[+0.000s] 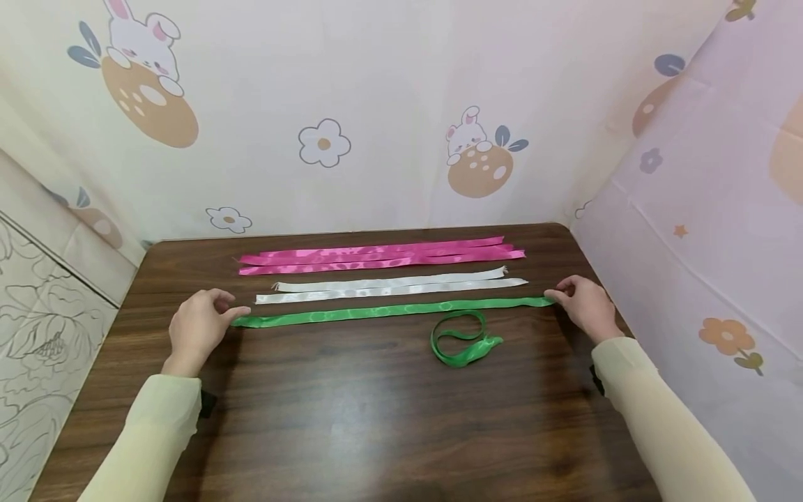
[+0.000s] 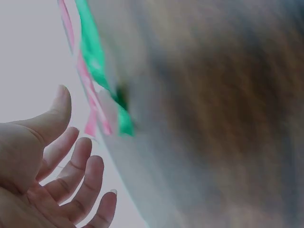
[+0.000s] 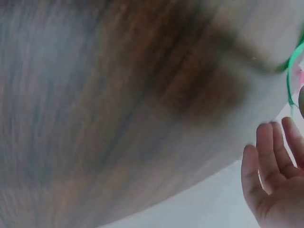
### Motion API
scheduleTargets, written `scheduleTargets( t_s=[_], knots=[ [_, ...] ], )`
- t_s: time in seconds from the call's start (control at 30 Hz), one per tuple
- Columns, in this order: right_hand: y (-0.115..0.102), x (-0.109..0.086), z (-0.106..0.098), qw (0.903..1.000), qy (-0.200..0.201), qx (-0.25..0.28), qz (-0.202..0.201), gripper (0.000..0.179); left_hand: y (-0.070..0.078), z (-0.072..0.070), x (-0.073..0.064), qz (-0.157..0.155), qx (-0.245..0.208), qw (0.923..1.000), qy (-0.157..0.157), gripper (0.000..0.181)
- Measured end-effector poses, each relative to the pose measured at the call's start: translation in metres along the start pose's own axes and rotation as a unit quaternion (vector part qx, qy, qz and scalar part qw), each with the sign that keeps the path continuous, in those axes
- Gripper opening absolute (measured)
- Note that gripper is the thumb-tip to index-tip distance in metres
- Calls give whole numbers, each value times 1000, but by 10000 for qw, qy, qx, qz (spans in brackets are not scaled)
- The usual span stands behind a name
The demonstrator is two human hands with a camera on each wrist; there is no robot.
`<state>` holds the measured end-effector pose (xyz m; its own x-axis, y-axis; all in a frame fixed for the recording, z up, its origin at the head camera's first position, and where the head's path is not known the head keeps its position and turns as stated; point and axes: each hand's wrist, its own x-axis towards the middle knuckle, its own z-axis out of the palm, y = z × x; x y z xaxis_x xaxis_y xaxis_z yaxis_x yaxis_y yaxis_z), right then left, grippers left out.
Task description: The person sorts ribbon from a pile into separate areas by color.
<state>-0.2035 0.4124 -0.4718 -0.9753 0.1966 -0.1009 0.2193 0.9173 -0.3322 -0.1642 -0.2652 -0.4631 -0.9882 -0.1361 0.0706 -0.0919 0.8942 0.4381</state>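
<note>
A long green ribbon (image 1: 376, 312) lies stretched across the dark wooden table. By its left end is my left hand (image 1: 199, 328), thumb over the tip in the head view; the left wrist view shows the thumb and loosely bent fingers apart, with the green ribbon (image 2: 95, 54) beyond them. At the other end, my right hand (image 1: 586, 307) has its thumb against the tip. Loose, nearly straight fingers (image 3: 268, 161) of that hand appear in the right wrist view, its thumb mostly cut off. A second green ribbon (image 1: 461, 355) lies curled in front of the straight one.
Behind the green ribbon lie two white ribbons (image 1: 389, 291), roughly parallel. Several pink ribbons (image 1: 376, 256) lie farther back near the table's rear edge. A patterned curtain (image 1: 389, 181) hangs behind the table (image 1: 351, 432) and along its right side.
</note>
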Motion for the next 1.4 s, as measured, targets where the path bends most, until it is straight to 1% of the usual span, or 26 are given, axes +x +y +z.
scheduleTargets(
  t_s=[0.1,0.2,0.33,0.47,0.6,0.77,0.9,1.03,1.13,1.4],
  knots=[
    [-3,-3,-4,9994,274,-32,-187,57,13,-2,-1,267,-26,9995,169,41],
    [-12,-7,-8,9980,452,-103,-418,57,28,-2,-2,519,-89,9980,353,38],
    [-25,-15,-12,9953,582,-249,-733,54,46,0,-3,780,-225,9956,472,37],
    [-37,-21,-13,9921,702,-366,-971,50,57,8,-4,944,-350,9937,501,36],
    [-46,-26,-10,9892,766,-437,-1168,47,64,20,-5,1059,-432,9926,419,36],
    [-57,-33,-5,9885,644,-389,-1314,47,78,35,-8,1155,-542,9916,192,36],
    [-64,-38,2,9888,508,-322,-1363,46,94,46,-11,1223,-660,9903,61,33],
    [-70,-42,9,9879,498,-295,-1439,43,111,57,-15,1341,-752,9881,-18,30],
    [-74,-45,14,9871,509,-283,-1493,41,124,65,-17,1407,-809,9867,-92,31],
    [-88,-53,22,9871,366,-172,-1552,42,162,86,-22,1528,-945,9833,-304,33]
  ],
)
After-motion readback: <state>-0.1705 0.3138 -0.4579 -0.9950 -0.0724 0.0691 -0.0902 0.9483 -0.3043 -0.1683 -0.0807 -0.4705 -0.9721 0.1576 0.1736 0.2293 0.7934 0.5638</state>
